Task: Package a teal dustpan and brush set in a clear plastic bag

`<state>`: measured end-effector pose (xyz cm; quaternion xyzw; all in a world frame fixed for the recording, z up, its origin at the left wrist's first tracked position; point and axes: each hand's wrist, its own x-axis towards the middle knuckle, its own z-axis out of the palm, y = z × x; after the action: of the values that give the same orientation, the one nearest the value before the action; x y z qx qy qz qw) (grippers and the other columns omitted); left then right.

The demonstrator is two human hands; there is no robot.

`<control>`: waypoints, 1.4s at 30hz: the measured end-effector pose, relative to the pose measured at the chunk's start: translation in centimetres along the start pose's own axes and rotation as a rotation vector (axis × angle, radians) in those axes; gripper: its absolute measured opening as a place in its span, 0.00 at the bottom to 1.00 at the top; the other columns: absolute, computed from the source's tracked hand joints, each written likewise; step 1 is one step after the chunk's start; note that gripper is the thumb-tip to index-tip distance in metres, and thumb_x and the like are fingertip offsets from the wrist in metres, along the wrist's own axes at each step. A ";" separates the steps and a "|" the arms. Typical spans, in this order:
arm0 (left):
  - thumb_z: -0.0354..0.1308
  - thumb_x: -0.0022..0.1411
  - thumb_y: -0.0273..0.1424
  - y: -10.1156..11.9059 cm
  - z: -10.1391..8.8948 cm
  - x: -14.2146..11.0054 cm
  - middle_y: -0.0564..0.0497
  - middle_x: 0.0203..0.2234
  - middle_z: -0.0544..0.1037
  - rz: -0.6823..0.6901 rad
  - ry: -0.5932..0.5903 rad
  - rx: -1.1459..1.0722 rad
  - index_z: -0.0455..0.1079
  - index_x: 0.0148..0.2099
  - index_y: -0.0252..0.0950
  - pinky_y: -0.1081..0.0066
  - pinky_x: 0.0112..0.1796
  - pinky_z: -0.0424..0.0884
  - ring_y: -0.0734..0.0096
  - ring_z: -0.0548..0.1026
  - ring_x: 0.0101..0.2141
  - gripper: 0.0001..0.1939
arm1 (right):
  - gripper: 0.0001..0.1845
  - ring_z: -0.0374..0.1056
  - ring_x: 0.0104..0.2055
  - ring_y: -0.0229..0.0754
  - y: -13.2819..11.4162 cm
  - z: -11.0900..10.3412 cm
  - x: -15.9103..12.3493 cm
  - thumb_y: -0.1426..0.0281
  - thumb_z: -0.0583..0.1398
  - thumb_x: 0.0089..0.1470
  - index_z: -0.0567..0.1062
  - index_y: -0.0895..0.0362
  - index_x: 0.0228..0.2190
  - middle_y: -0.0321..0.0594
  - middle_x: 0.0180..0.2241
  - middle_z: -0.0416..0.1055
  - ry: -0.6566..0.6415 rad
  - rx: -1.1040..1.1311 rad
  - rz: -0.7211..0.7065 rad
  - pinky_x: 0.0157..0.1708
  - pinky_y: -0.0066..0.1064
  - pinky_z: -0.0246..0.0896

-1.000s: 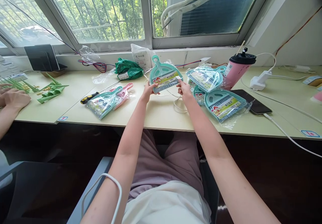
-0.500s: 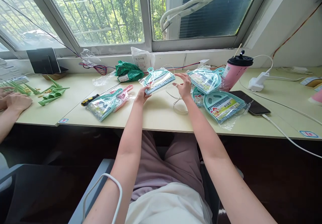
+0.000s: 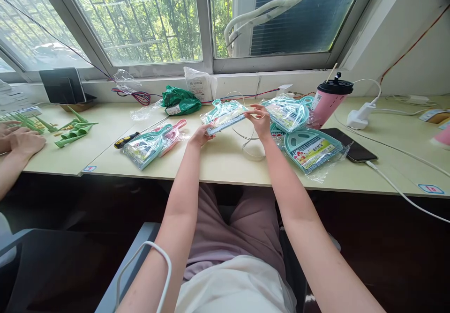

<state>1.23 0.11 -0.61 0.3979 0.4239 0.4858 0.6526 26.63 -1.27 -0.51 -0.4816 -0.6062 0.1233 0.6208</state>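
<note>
A bagged teal dustpan-and-brush set (image 3: 225, 113) is held above the desk, its blue bristle edge tilted toward me. My left hand (image 3: 201, 136) grips its lower left corner. At the upper right corner, the fingers of my right hand (image 3: 259, 117) are closed on the same pack. Close by my right hand lie a bagged teal set (image 3: 286, 111) and a teal dustpan (image 3: 312, 150) in clear film, piled together. Left of my left hand rest another wrapped teal set (image 3: 149, 145) and a pink one (image 3: 174, 134).
A pink cup (image 3: 330, 102) with a black lid stands behind a phone (image 3: 351, 145) and its white cable. A screwdriver (image 3: 126, 139), a green bag (image 3: 179, 101) and wires lie leftward. At far left another person's hands (image 3: 23, 139) are near green leaf strips (image 3: 75, 132).
My right hand has closed on the right end of the pack, where its fingers were apart before. The pack has tipped, showing its bristle edge more.
</note>
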 end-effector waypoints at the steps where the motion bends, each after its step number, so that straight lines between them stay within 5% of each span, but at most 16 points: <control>1: 0.62 0.59 0.26 0.0 0.0 0.0 0.51 0.26 0.77 -0.002 -0.027 0.023 0.71 0.44 0.35 0.77 0.20 0.65 0.74 0.73 0.22 0.10 | 0.05 0.69 0.56 0.49 -0.1 0.0 0.0 0.64 0.69 0.55 0.84 0.50 0.34 0.43 0.56 0.75 0.010 0.005 0.008 0.50 0.41 0.68; 14: 0.69 0.59 0.35 0.0 0.6 -0.6 0.40 0.31 0.84 0.100 -0.257 0.345 0.71 0.51 0.32 0.76 0.19 0.58 0.73 0.74 0.19 0.21 | 0.05 0.69 0.59 0.51 -0.7 -0.1 -0.3 0.63 0.69 0.56 0.83 0.50 0.32 0.41 0.52 0.77 0.143 -0.131 -0.077 0.65 0.51 0.59; 24: 0.66 0.62 0.34 0.4 1.1 -1.4 0.38 0.32 0.84 0.100 -0.322 0.368 0.70 0.48 0.32 0.75 0.19 0.57 0.71 0.76 0.21 0.16 | 0.03 0.74 0.51 0.49 -0.3 0.9 -0.8 0.71 0.66 0.55 0.82 0.54 0.31 0.45 0.46 0.79 0.168 -0.111 0.016 0.53 0.41 0.72; 28: 0.66 0.63 0.34 0.3 1.0 -1.3 0.37 0.34 0.84 0.108 -0.336 0.375 0.70 0.50 0.32 0.75 0.19 0.57 0.70 0.77 0.21 0.17 | 0.11 0.73 0.53 0.47 0.0 0.9 -0.7 0.72 0.66 0.55 0.80 0.53 0.43 0.45 0.51 0.76 0.174 -0.086 0.045 0.50 0.39 0.74; 32: 0.68 0.61 0.33 0.2 1.1 -1.3 0.39 0.32 0.84 0.069 -0.306 0.374 0.69 0.52 0.33 0.73 0.21 0.62 0.69 0.77 0.20 0.20 | 0.35 0.74 0.51 0.44 0.3 0.7 -0.3 0.77 0.70 0.48 0.71 0.52 0.57 0.46 0.54 0.75 0.160 0.050 0.284 0.51 0.39 0.75; 35: 0.69 0.59 0.32 0.3 1.2 -1.6 0.42 0.31 0.83 0.053 -0.275 0.372 0.67 0.54 0.34 0.72 0.22 0.64 0.69 0.76 0.19 0.23 | 0.21 0.77 0.39 0.41 0.1 0.6 -0.2 0.79 0.69 0.49 0.76 0.59 0.46 0.43 0.39 0.79 0.052 0.283 0.574 0.42 0.35 0.79; 38: 0.68 0.61 0.32 0.4 1.2 -1.8 0.42 0.31 0.83 0.045 -0.262 0.393 0.67 0.54 0.34 0.71 0.22 0.64 0.68 0.76 0.19 0.22 | 0.03 0.73 0.25 0.36 -0.4 0.4 -0.4 0.78 0.67 0.55 0.77 0.61 0.31 0.38 0.25 0.76 -0.061 0.463 0.715 0.32 0.30 0.78; 42: 0.67 0.62 0.34 0.2 1.0 -1.6 0.42 0.31 0.83 0.038 -0.282 0.401 0.68 0.56 0.34 0.73 0.20 0.62 0.68 0.77 0.20 0.22 | 0.09 0.69 0.19 0.32 -1.0 0.1 -0.6 0.74 0.64 0.61 0.76 0.61 0.28 0.35 0.21 0.73 -0.089 0.514 0.729 0.26 0.27 0.76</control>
<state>1.87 -1.49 0.22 0.5912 0.4092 0.3439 0.6040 25.99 -2.24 -0.16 -0.4881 -0.3726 0.5013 0.6096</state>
